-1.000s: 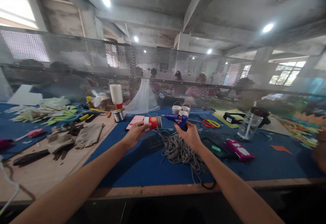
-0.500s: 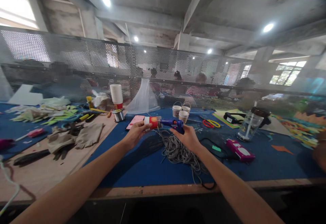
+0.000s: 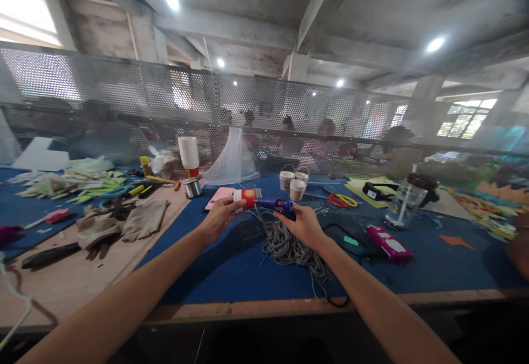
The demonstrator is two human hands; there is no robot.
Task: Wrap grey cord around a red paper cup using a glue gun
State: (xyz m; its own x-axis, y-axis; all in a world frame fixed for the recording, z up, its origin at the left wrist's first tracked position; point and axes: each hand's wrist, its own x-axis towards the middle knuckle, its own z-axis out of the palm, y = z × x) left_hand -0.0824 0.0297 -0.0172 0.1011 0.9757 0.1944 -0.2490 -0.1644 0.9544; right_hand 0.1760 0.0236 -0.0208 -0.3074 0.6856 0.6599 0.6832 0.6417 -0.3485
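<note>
My left hand (image 3: 221,216) is closed around a small red and white paper cup (image 3: 247,199), held on its side above the table. In my right hand (image 3: 303,225) is a blue glue gun (image 3: 279,204), its nozzle pointing left at the cup's open end. Whether the nozzle touches the cup I cannot tell. Below the glue gun lies a tangled heap of grey cord (image 3: 289,245). A phone with a lit pink screen (image 3: 219,197) rests behind my left hand.
Small handled buckets (image 3: 297,189) stand behind the glue gun, near red and yellow scissors (image 3: 343,201). Rightward are a magenta box (image 3: 389,244) and a clear tumbler (image 3: 405,204). Stacked paper cups (image 3: 189,153), a metal spool (image 3: 192,187) and gloves (image 3: 144,220) are leftward. A perforated screen (image 3: 264,94) rises behind.
The glue gun in my right hand has shifted slightly left and down, its nozzle nearer the cup's rim. My left hand and the cup have barely moved.
</note>
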